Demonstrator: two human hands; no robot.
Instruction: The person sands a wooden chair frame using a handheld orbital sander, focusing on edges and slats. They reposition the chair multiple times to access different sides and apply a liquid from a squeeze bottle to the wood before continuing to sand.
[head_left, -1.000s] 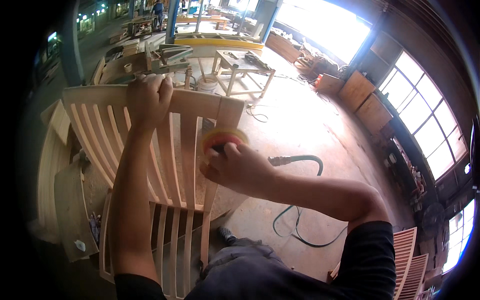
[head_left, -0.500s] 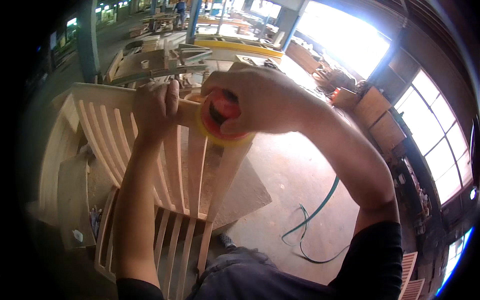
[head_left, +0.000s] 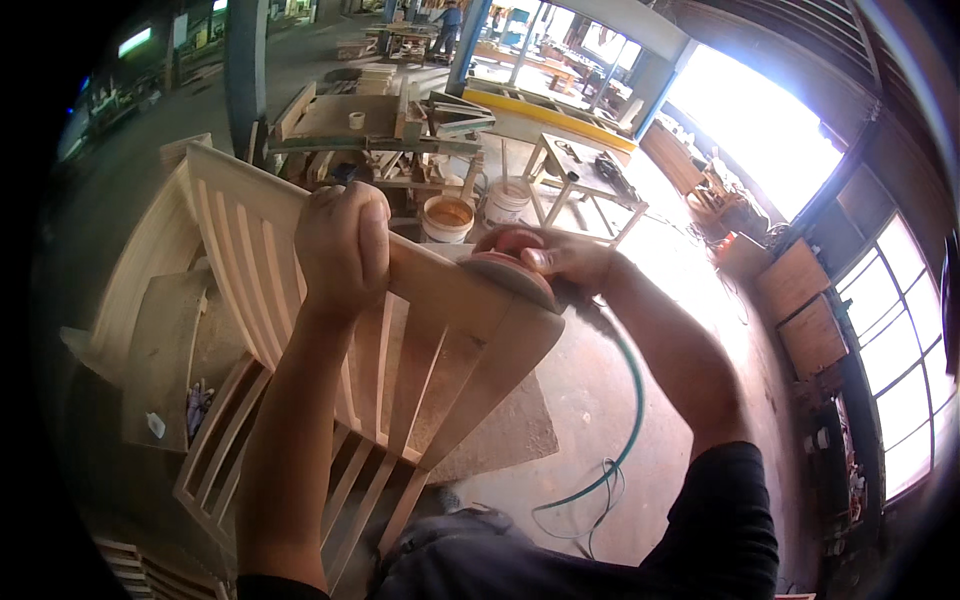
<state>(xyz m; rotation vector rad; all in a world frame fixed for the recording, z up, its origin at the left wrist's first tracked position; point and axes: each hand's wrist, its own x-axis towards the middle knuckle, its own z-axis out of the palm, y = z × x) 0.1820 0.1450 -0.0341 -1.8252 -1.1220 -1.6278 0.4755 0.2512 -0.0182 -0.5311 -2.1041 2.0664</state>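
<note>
A pale wooden chair (head_left: 470, 300) with a slatted back stands tilted in front of me. My left hand (head_left: 343, 245) is closed over the top rail of its back, near the rail's middle. In my right hand (head_left: 572, 262) is a round red sander (head_left: 512, 262). Its disc lies tilted along the upper edge of the rail, near the right corner. My right fingers are partly hidden behind the tool. A green hose (head_left: 640, 400) runs from behind my right hand down to the floor.
Below the chair lies a dusty board (head_left: 500, 430). Another pale wooden piece (head_left: 145, 270) stands at the left. Beyond the chair are a bucket (head_left: 447, 218) with brown contents, a small table (head_left: 580, 165) and a workbench (head_left: 350, 115). A person (head_left: 448, 28) stands far off.
My right hand and the sander have moved right along the rail to its corner, and the disc has tilted down onto the edge. My left hand keeps its grip. The view has shifted.
</note>
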